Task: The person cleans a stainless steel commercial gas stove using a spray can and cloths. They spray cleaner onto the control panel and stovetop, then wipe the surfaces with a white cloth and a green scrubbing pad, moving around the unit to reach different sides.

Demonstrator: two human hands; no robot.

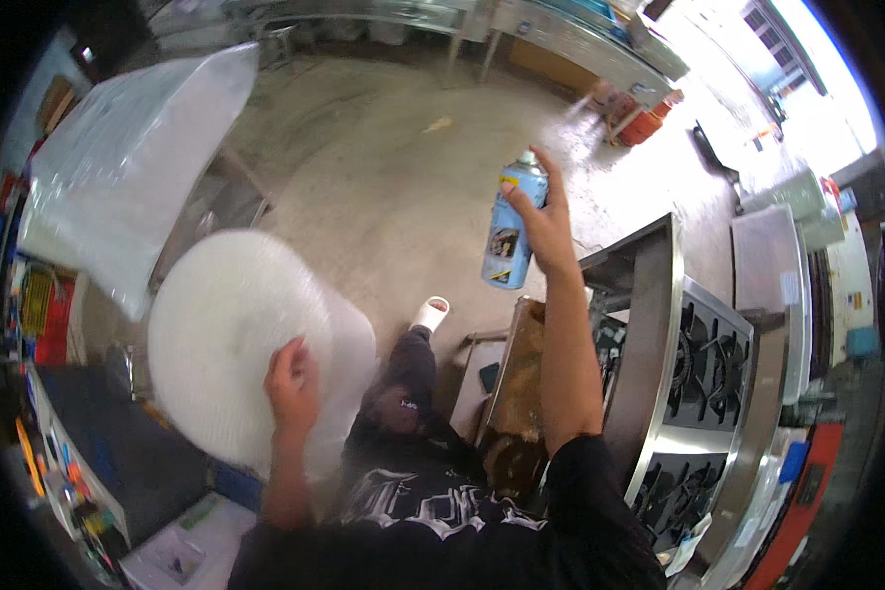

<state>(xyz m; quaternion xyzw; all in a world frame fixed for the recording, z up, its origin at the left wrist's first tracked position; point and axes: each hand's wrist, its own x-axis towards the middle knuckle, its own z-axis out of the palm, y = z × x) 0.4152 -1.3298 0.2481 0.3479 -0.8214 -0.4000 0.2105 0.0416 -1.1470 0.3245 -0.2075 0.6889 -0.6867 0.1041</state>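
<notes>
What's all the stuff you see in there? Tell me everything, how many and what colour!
spray can: one, light blue, in the right hand
wrap roll: one, whitish, big, at left
plastic sheet: one, see-through, upper left
stove: one, steel with black burners, at right
stained panel: one, brown, beside the right forearm
far tables: more than one, greyish, along the top
floor: one, grey, middle
small clutter: too blurred to count, many colours, both edges
shoe: one showing, white, on a foot near the middle
shirt: one, black with pale print, bottom
hands: two, bare; left in front of the roll, right around the can
</notes>
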